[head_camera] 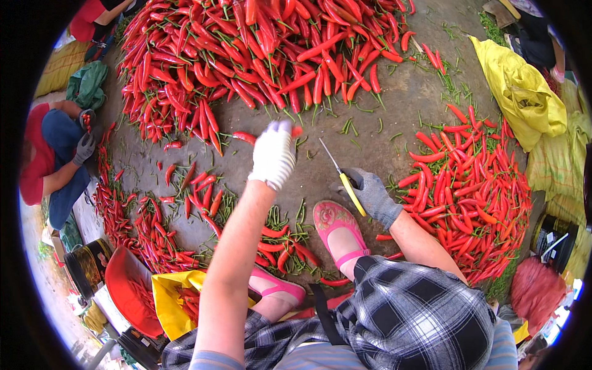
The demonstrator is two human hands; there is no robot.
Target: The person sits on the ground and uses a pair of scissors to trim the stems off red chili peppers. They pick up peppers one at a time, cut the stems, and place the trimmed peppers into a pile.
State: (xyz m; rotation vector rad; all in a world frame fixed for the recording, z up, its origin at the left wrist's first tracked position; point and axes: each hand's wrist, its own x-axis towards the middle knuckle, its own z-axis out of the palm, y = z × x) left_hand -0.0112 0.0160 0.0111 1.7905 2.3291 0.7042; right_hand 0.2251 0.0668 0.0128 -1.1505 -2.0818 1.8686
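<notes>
My left hand (274, 156), in a white striped glove, reaches forward over the concrete floor and is blurred. Red shows on both sides of its fingers: a red chili pepper (243, 137) at the left and a blurred red bit (296, 132) at the right. Whether the fingers grip a pepper, I cannot tell. My right hand (372, 194), gloved in grey, holds a slender yellow-handled cutting tool (350, 188), its thin metal blade pointing forward and left. Ahead of both hands lies a large heap of red chili peppers with green stems (259, 55).
Another pepper pile (467, 199) lies right, near a yellow sack (520, 90). Cut green stems (289, 224) and peppers surround my pink shoes (340, 226). A red basin (129, 286) and yellow bag (173, 296) stand lower left. A gloved co-worker (64, 157) sits left; others are farther back.
</notes>
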